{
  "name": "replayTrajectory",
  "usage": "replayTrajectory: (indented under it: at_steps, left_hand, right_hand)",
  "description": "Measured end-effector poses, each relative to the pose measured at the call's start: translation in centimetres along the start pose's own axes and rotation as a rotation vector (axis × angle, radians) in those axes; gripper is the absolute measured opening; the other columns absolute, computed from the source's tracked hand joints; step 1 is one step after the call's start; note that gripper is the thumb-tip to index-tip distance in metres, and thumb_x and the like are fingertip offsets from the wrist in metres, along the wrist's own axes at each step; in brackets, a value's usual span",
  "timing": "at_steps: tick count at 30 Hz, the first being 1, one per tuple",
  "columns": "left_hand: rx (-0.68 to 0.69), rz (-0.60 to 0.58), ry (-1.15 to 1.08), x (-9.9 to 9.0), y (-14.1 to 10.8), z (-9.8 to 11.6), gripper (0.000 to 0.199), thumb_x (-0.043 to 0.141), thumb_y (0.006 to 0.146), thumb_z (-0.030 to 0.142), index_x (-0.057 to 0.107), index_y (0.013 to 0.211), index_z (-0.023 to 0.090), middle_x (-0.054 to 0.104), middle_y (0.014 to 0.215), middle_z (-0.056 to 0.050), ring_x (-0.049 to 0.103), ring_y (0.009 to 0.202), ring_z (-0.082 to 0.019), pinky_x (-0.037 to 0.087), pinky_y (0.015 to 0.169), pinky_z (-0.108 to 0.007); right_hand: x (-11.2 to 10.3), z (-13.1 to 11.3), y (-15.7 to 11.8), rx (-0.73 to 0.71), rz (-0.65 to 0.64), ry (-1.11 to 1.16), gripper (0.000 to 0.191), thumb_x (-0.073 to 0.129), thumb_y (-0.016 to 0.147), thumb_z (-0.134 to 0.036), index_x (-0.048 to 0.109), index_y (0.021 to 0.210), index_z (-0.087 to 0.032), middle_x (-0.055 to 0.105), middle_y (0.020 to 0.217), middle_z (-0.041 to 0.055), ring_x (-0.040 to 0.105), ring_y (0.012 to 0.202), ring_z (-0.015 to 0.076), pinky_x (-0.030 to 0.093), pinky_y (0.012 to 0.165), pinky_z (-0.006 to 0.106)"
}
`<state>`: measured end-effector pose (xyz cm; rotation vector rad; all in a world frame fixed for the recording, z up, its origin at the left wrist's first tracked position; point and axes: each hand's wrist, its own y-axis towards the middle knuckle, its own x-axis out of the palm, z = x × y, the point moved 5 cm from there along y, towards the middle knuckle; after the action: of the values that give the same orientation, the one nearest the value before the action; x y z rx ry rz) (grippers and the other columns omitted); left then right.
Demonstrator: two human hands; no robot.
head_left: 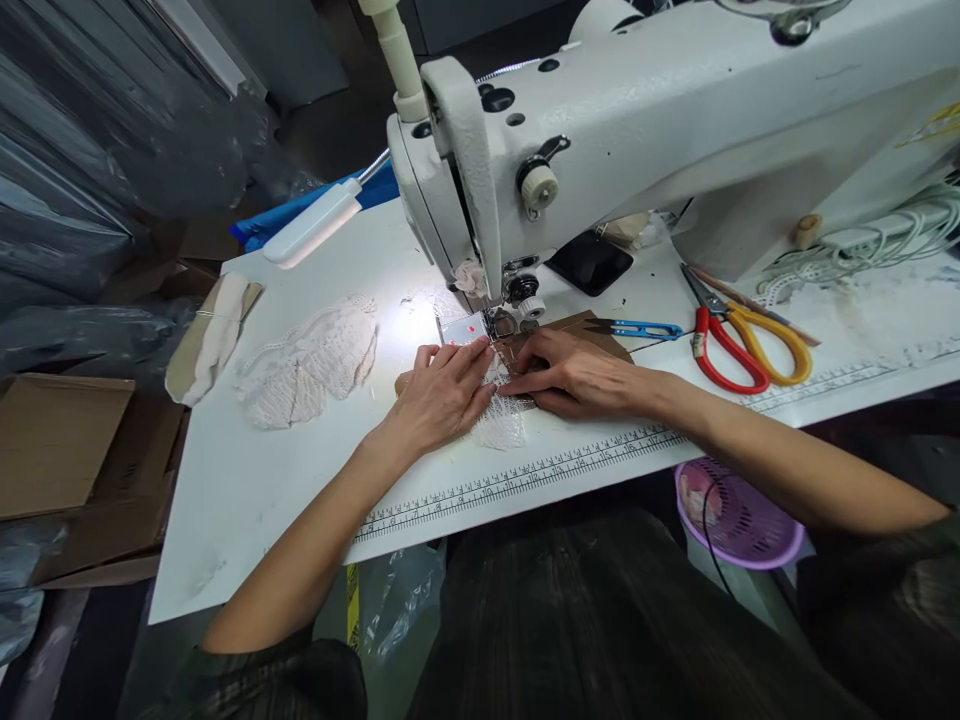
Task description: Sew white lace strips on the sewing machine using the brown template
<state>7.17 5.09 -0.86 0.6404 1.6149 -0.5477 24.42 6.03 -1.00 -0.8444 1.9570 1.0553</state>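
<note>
A strip of white lace fabric (pixel 501 428) lies under the presser foot (pixel 495 325) of a white sewing machine (pixel 645 110), its near end toward the table edge. My left hand (pixel 446 390) rests flat on the lace's left side, fingers stretched toward the foot. From the right, my right hand (pixel 566 375) has its fingers bent and its fingertips closed on the lace's edge. Beneath that hand is a brown board (pixel 592 335). The lace under my fingers is partly hidden.
Left on the white table (pixel 247 500) lie another lace piece (pixel 311 360) and a tied cloth bundle (pixel 214 335). Blue thread snips (pixel 645 330), red-and-yellow scissors (pixel 742 340) and a black phone (pixel 592 262) are at right. A purple basket (pixel 757 530) stands below. A printed ruler (pixel 517 475) follows the front edge.
</note>
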Motion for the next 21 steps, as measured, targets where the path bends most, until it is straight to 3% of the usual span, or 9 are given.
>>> replayTrajectory:
  at_steps: [4,10,21]
  left_hand:
    - [0.029,-0.048,0.0,-0.1,0.0,-0.1,0.051,0.029,0.107,0.039,0.049,0.143,0.009,0.048,0.152,-0.016,0.052,0.121,-0.032,0.036,0.099,-0.048]
    - [0.033,-0.03,-0.005,0.0,0.0,-0.1,0.049,0.032,0.105,0.035,0.048,0.144,0.01,0.048,0.151,-0.018,0.054,0.117,-0.032,0.038,0.097,-0.047]
    - [0.029,-0.004,-0.028,0.2,0.0,0.0,0.049,0.033,0.105,0.035,0.048,0.144,0.01,0.05,0.149,-0.018,0.055,0.114,-0.032,0.039,0.093,-0.047]
  right_hand:
    - [0.2,0.1,-0.2,-0.006,-0.006,0.003,0.032,0.051,0.095,-0.018,0.074,0.117,-0.025,0.061,0.103,0.0091,0.056,0.098,0.0225,0.051,0.087,0.04]
    - [0.4,0.9,0.1,0.03,-0.021,-0.199,0.03,0.045,0.099,-0.018,0.07,0.114,-0.013,0.059,0.098,0.0147,0.054,0.092,0.0249,0.049,0.08,0.04]
    - [0.6,-0.9,-0.3,-0.017,-0.076,-0.107,0.028,0.052,0.095,-0.021,0.074,0.113,-0.025,0.061,0.104,0.0109,0.052,0.095,0.0252,0.042,0.082,0.041]
